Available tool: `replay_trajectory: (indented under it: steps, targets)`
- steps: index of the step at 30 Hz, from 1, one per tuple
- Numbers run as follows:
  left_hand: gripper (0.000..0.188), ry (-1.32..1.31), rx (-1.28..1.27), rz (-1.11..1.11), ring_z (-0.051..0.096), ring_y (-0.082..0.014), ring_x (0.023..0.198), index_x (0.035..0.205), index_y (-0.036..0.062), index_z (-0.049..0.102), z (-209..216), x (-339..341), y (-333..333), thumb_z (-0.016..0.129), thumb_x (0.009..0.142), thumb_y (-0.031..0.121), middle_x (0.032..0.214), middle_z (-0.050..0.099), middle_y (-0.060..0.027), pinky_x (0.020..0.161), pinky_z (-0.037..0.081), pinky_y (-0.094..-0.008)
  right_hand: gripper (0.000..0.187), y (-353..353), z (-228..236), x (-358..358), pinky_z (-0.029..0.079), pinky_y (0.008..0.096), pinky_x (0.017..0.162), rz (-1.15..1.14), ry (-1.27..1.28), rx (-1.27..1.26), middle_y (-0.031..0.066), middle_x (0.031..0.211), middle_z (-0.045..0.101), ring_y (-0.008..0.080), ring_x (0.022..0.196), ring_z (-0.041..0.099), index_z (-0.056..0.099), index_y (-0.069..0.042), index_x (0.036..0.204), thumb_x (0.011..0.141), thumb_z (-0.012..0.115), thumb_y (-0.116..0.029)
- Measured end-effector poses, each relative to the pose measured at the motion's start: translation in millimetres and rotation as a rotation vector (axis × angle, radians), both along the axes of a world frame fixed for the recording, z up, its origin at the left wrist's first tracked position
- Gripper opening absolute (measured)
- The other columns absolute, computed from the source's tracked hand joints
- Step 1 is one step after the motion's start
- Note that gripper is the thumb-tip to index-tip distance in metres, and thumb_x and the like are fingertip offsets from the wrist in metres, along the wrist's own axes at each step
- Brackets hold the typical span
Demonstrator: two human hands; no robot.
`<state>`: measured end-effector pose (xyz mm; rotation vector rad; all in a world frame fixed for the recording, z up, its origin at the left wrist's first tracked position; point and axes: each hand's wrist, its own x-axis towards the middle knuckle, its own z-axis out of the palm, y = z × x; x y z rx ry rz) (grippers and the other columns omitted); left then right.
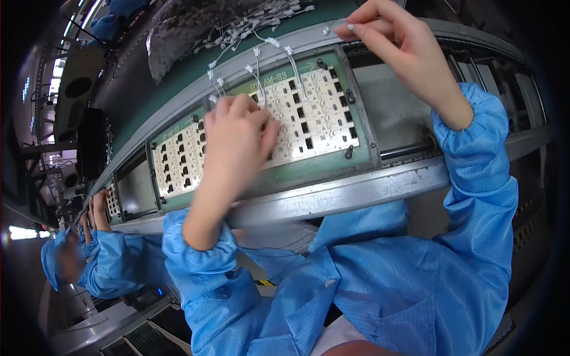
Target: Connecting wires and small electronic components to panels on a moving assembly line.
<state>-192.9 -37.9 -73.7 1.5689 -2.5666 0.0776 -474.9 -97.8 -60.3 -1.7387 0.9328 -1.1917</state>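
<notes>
My right hand (409, 50) is raised over the far rail at the upper right. Its thumb and fingers pinch a small white connector (350, 27), with a second white end just left of the fingertips. My left hand (237, 127) rests over a pale circuit board panel (323, 127), fingers curled down toward it. Its fingertips are hidden, so what they grip cannot be made out. The panel, dotted with black parts, lies in a green fixture (297, 171). Several white connector wires (291, 56) run from the panel over the far rail.
A pile of white wires (261, 24) lies on grey wrapping beyond the metal far rail (309, 40). A second board panel (178, 160) sits to the left. The near rail (332, 199) runs before me. A co-worker in blue (127, 261) works further left along the line.
</notes>
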Motion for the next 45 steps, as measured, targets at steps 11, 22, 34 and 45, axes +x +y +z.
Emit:
replay_trajectory:
  steps: [11, 22, 34, 45]
  targets:
    - [0.016, -0.036, -0.216, 0.235, 0.069, -0.0301, 0.099, 0.102, 0.0146, 0.073, -28, 36, -153, 0.064, 0.091, 0.021, 0.101, 0.071, -0.0079, 0.086, 0.047, -0.0506, 0.011, 3, -21, 15, 0.056, 0.0358, 0.083, -0.091, 0.282, -0.321, 0.0089, 0.098, 0.065, 0.0262, 0.097, 0.07, 0.064, -0.003, 0.102, 0.093, 0.067, -0.008]
    - [0.032, 0.644, -0.041, 0.141, 0.071, -0.0194, 0.086, 0.112, 0.0061, 0.075, -10, 72, -198, 0.074, 0.083, 0.021, 0.093, 0.076, -0.0083, 0.082, 0.054, -0.032, 0.009, -1, -16, 22, 0.052, 0.0293, 0.087, -0.146, 0.471, -0.487, 0.0092, 0.096, 0.073, 0.0202, 0.097, 0.069, 0.064, 0.0, 0.103, 0.098, 0.062, -0.006]
    - [0.022, 0.978, -0.316, 0.041, 0.069, -0.0166, 0.092, 0.111, -0.0024, 0.071, 56, 55, -136, 0.066, 0.091, 0.004, 0.103, 0.075, -0.0096, 0.083, 0.054, -0.0292, 0.01, 1, -23, 25, 0.056, 0.0273, 0.086, -0.118, 0.262, -0.316, 0.0101, 0.108, 0.077, 0.0153, 0.1, 0.073, 0.062, 0.002, 0.109, 0.102, 0.057, -0.004]
    - [0.022, 0.432, -0.238, -0.321, 0.062, -0.0276, 0.093, 0.096, 0.0071, 0.069, -15, 14, 17, 0.071, 0.076, 0.002, 0.099, 0.065, -0.0069, 0.088, 0.048, -0.0409, 0.013, 10, -51, 55, 0.048, 0.0361, 0.071, 0.146, 0.461, -0.591, 0.0093, 0.082, 0.059, 0.0262, 0.08, 0.058, 0.065, -0.003, 0.097, 0.086, 0.071, -0.004]
